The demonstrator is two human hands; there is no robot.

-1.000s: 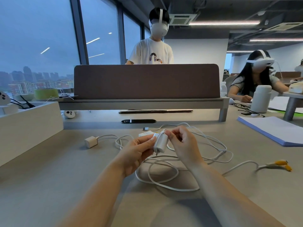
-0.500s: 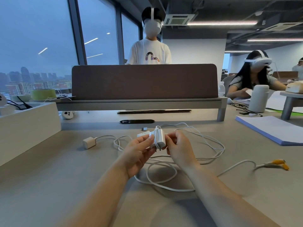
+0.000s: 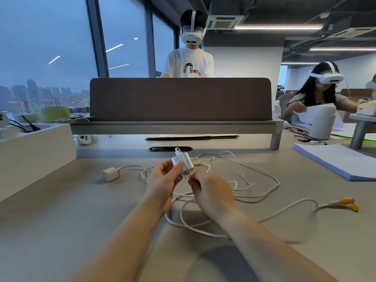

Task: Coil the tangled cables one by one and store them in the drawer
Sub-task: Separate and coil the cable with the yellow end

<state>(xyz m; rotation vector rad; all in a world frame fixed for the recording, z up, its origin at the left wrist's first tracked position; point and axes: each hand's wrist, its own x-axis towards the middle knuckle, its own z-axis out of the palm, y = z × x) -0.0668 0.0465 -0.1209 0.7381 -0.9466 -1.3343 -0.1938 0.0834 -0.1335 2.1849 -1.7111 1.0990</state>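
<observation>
Cables [image 3: 284,209] lie tangled on the desk [image 3: 61,220], mid-scene, with loops running right to yellow plugs [image 3: 345,202] and left to a second adapter [image 3: 110,174]. Left hand [image 3: 162,184] grips a white adapter [image 3: 183,162] held above the tangle, thumb and fingers curled round its body. Right hand [image 3: 211,192] pinches the adapter's near end by the prongs; exact contact point not resolvable.

Bare forearms run to a bare left hand [image 3: 164,184] and right hand [image 3: 211,192]
</observation>
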